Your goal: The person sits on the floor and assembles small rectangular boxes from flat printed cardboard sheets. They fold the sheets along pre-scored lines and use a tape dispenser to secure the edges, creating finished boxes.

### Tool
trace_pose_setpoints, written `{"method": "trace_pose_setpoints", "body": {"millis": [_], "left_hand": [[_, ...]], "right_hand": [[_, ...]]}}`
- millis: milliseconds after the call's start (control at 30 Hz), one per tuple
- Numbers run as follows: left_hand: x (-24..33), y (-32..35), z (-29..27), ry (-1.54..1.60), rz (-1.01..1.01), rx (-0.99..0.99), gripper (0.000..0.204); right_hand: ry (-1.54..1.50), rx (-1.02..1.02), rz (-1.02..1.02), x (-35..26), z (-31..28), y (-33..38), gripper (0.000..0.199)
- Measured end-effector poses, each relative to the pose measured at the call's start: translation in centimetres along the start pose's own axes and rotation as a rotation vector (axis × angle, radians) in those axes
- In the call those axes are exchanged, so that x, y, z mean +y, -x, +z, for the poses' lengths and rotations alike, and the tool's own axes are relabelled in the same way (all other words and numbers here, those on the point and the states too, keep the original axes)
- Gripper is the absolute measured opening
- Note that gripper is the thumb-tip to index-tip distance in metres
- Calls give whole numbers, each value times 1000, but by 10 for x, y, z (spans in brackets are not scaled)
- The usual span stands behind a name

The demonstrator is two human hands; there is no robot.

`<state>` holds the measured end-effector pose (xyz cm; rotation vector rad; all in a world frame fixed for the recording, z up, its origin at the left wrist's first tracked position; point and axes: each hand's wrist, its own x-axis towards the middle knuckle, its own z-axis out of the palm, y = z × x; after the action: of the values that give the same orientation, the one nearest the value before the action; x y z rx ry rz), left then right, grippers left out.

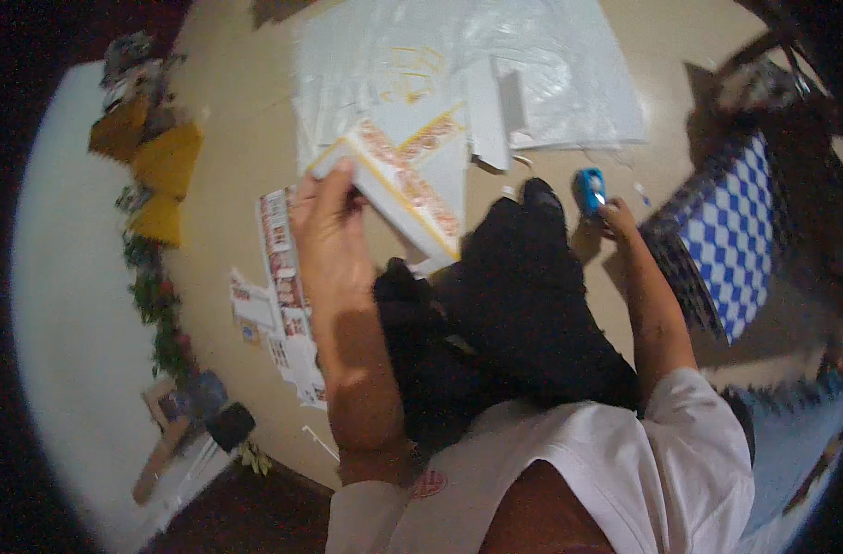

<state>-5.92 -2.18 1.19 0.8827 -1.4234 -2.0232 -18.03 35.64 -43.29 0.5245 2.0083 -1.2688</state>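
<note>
My left hand point(334, 208) is closed around the left end of a long white cardboard piece point(394, 180) with a yellow-edged, orange-patterned face. The piece slants down to the right, toward my dark-clothed knees. At the right, my right hand point(615, 218) has its fingers on the near end of a small blue object point(588, 189) with a pale part in its middle; its exact kind is too blurred to tell. Beyond the left hand's piece lies a flat white sheet point(446, 157) with a similar patterned strip.
A large white plastic sheet point(569, 55) covers the floor ahead, with a narrow white box point(488, 111) at its near edge. Printed paper cutouts point(283, 249) lie at the left. On the right stands a blue-and-white checked panel point(730, 240). Yellow pieces point(167, 162) line the left side.
</note>
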Motion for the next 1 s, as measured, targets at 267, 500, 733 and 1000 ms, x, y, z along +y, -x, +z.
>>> {"method": "trace_pose_setpoints", "body": {"millis": [267,500,733,1000], "left_hand": [[7,2,12,-84,105,-16,20],[-4,-1,17,-148,92,38,20],[-12,-1,8,-131,14,45,20],[-16,-7,11,-129,5,-12,15]], "right_hand": [[-107,-27,-109,7,-1,-4,23],[-448,-131,-1,23,-12,12,19],[-436,-18,-45,10,4,53,13],[-304,103,-77,40,12,31,23]]}}
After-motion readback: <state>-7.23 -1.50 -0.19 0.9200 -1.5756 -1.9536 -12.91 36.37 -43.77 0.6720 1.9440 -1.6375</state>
